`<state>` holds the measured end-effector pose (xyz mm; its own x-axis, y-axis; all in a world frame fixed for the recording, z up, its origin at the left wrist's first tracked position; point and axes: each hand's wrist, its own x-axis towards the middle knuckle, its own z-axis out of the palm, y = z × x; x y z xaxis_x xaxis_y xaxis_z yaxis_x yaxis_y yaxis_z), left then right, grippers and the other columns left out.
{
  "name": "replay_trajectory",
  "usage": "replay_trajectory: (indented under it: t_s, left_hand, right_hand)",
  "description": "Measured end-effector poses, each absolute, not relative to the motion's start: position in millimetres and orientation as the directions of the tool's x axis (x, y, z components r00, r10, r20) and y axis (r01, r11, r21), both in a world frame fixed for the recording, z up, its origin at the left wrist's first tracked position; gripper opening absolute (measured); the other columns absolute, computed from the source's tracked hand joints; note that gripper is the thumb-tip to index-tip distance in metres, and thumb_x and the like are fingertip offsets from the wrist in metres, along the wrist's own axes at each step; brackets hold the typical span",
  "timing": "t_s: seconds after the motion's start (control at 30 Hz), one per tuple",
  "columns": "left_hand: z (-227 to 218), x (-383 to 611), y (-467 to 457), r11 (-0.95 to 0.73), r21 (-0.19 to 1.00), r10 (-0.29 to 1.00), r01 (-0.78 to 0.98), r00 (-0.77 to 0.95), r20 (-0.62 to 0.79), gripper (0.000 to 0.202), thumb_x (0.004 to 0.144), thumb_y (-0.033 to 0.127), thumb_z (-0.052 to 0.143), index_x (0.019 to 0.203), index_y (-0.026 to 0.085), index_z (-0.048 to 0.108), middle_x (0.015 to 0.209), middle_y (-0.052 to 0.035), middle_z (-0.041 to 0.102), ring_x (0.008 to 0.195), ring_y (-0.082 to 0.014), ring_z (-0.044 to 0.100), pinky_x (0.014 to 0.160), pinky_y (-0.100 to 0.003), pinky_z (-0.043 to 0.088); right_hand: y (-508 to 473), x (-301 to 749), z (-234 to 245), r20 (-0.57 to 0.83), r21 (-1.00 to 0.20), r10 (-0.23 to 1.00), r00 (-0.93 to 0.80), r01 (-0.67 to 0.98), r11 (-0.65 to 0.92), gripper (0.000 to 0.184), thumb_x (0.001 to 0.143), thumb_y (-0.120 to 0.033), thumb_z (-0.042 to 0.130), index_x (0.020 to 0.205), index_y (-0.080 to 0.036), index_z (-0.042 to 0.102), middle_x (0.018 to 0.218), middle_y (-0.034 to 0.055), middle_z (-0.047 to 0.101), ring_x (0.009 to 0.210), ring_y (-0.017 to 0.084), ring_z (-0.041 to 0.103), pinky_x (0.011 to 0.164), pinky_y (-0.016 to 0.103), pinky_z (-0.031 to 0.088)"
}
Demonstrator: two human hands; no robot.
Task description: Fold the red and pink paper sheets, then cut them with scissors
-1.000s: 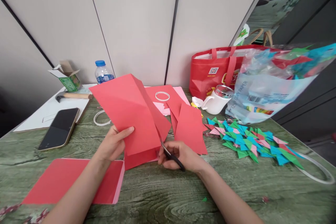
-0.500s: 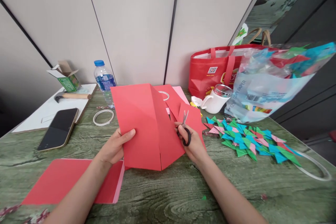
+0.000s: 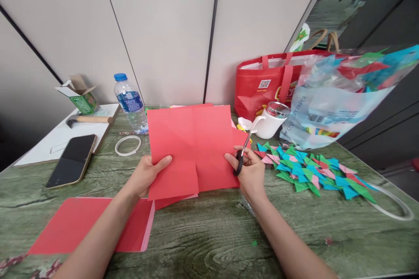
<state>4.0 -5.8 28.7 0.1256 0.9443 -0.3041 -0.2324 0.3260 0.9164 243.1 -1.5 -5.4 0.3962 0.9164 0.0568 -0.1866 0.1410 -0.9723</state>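
Note:
A sheet of red paper (image 3: 176,139) is held up above the table, spread nearly flat, with a crease down its middle. From its lower edge a slit runs partway up along that crease. My left hand (image 3: 144,176) is closed on the paper's left side, thumb on the front. At the right edge, my right hand (image 3: 253,172) pinches the sheet and also keeps a pair of scissors (image 3: 239,163) with black handles, blades pointing up and away from the paper. More red and pink paper lies behind and under the sheet, mostly hidden.
A stack of red and pink paper (image 3: 75,222) lies front left, near a phone (image 3: 72,161), a hammer (image 3: 94,119) and a tape roll (image 3: 128,154). Behind stand a bottle (image 3: 132,107), a white mug (image 3: 270,124) and bags (image 3: 252,91). Folded paper pieces (image 3: 310,172) cover the right.
The red sheet has gone from half folded to spread open, its right half swung outward. My right hand has moved right with the scissors and now grips the sheet's right edge.

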Motion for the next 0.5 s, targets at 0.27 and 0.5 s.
replay_trajectory:
  t_s: [0.27,0.5]
  left_hand:
    - [31,4,-8,0.267,0.932,0.964,-0.245,0.072,-0.257,0.022,0.063,0.03,0.074,0.079,0.016,0.068,0.075,-0.0055,0.073,0.062,-0.0212,0.067,0.058,-0.031,0.055]
    - [28,2,-4,0.322,0.942,0.947,-0.091,0.049,-0.318,0.027,0.064,0.034,0.073,0.081,0.016,0.064,0.079,-0.0063,0.073,0.062,-0.0197,0.067,0.056,-0.029,0.054]
  right_hand:
    - [-9,242,2,0.327,-0.938,0.805,0.496,0.067,0.34,0.032,0.065,-0.029,0.071,0.092,-0.018,0.058,0.081,0.0036,0.063,0.076,0.017,0.059,0.076,0.033,0.046]
    - [-20,223,2,0.058,-0.994,0.996,-0.072,-0.099,0.051,0.041,0.069,-0.037,0.066,0.103,-0.017,0.056,0.063,0.0007,0.064,0.05,0.013,0.057,0.053,0.029,0.047]
